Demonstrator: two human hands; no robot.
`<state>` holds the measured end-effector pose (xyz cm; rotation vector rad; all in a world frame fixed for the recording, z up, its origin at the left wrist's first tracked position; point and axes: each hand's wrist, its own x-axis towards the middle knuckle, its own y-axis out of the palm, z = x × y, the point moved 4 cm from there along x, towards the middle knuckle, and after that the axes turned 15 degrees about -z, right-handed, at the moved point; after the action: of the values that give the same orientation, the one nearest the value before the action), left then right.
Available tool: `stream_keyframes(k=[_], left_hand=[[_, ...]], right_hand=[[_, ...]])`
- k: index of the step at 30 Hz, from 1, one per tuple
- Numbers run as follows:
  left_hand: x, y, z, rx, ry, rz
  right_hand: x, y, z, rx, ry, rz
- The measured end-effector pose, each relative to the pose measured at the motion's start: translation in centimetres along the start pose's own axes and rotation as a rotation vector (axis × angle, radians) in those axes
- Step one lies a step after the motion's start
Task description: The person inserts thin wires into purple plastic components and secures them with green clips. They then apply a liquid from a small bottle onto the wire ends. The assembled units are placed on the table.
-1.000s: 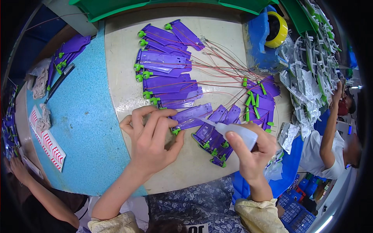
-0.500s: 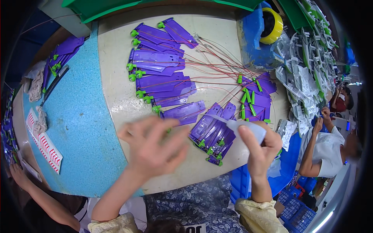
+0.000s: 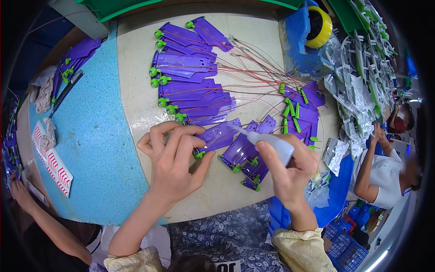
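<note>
In the head view, the left hand (image 3: 174, 158) sits just below the centre of the frame, its fingers curled down and pinching the lower-left end of a flat purple plastic piece (image 3: 219, 136) against the pale round tabletop (image 3: 136, 90). That piece lies with its long axis running from lower left to upper right; a small green clip marks its lower-left end, right by the fingertips, and its broad end points toward the upper right.

The right hand (image 3: 290, 170) is right of centre, closed around a small translucent squeeze bottle (image 3: 272, 146). The bottle's long axis tilts from lower right to upper left, and its thin nozzle points up-left, its tip over or on the upper right end of the held purple piece; whether it actually touches is hard to tell from this angle. The two hands are near each other but apart.

Between the hands and a little lower lies a small fan of purple pieces with green clips (image 3: 247, 163). A longer row of the same pieces (image 3: 190, 77) runs up the middle of the frame, thin red wires (image 3: 258, 72) trailing right to another cluster (image 3: 301, 109). A blue foam mat (image 3: 86, 136) covers the left side. A yellow wheel-like roll (image 3: 319, 27) sits at the upper right, and another person's arm (image 3: 369, 167) shows at the right edge.
</note>
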<state>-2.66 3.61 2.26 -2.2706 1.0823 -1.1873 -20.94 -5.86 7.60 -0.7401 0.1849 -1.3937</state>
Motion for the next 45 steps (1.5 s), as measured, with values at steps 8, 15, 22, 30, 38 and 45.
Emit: stream_keyframes(k=[8, 15, 22, 30, 38, 45], left_hand=[[0.1, 0.0, -0.1, 0.014, -0.024, 0.004], [-2.0, 0.3, -2.8, 0.203, 0.087, 0.004], [-1.0, 0.0, -1.6, 0.070, 0.014, 0.008], [-0.8, 0.2, -1.1, 0.022, -0.031, 0.009], [-2.6, 1.3, -5.5, 0.048, 0.064, 0.111], [-2.1, 0.4, -2.3, 0.062, 0.012, -0.007]], right_hand=[[-0.1, -2.0, 0.4, -0.032, 0.090, 0.071], [-0.3, -3.9, -0.9, 0.150, 0.188, -0.041], [-0.5, -1.4, 0.0, -0.011, -0.036, 0.048], [-0.4, -2.4, 0.6, -0.080, -0.075, 0.120], [-0.5, -5.5, -1.0, 0.257, 0.347, -0.152], [-1.5, -3.8, -0.3, 0.115, 0.061, 0.038]])
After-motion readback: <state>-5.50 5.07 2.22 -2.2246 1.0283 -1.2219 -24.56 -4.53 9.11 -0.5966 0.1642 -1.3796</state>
